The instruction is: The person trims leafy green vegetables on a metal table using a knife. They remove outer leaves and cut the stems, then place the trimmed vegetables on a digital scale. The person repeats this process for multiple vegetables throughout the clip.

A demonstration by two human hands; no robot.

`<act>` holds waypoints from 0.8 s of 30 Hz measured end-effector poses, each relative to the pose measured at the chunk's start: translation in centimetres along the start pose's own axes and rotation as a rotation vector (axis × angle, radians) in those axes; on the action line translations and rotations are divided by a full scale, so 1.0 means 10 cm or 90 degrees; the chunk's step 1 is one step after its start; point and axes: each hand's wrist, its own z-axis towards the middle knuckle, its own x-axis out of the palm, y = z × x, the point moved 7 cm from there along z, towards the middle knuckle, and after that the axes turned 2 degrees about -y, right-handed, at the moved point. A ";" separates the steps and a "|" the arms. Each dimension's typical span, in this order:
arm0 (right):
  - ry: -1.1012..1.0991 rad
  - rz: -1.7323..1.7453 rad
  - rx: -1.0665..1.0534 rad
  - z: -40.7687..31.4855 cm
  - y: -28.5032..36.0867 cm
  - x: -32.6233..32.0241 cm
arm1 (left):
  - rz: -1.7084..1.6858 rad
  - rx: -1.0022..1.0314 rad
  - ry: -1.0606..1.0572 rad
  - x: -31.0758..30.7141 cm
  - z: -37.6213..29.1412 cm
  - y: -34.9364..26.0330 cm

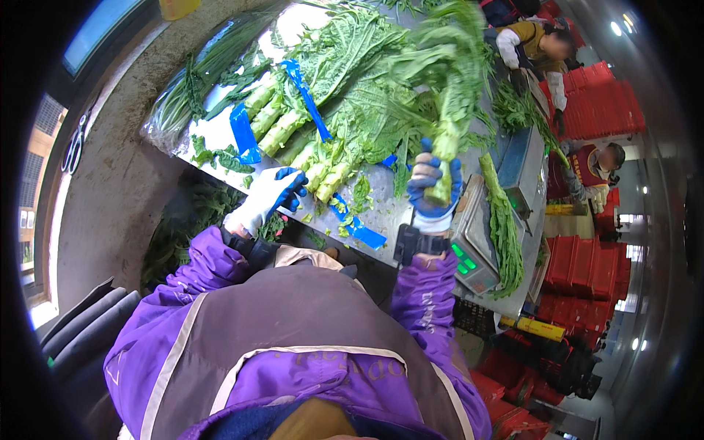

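Observation:
My right hand (434, 184), in a blue-and-white work glove, is closed around the thick base of a leafy celtuce stalk (445, 143), whose upper leaves are blurred. My left hand (280, 190), gloved alike, is at the table's front edge, left of the cut ends of a celtuce pile (333, 179); its fingers are bent and hold nothing visible. Blue tape strips lie across the pile (308, 102), at its left (244, 135) and near the edge (360, 231). Another celtuce (498, 220) rests on a digital scale (476, 242) beside my right wrist.
Bagged thin green stems (203, 71) lie at the table's back left. A metal box (520, 170) stands beyond the scale. Loose greens (187, 231) fill the space below the left edge. Co-workers (536, 47) and stacked red crates (586, 264) are at the right. Scissors (74, 146) hang at far left.

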 end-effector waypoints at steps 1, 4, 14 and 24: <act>-0.036 -0.033 -0.038 -0.02 0.11 0.02 | 0.010 -0.005 0.011 0.02 0.02 0.06; -0.069 -0.044 -0.084 -0.09 0.34 -0.01 | 0.084 0.015 -0.012 0.05 0.11 0.19; -0.626 -0.465 -0.103 -0.76 0.44 -1.91 | 0.601 0.218 -0.188 0.44 0.17 0.51; -0.413 -0.783 -0.021 -0.62 -0.15 -1.48 | 0.664 0.012 -0.229 0.80 0.30 0.80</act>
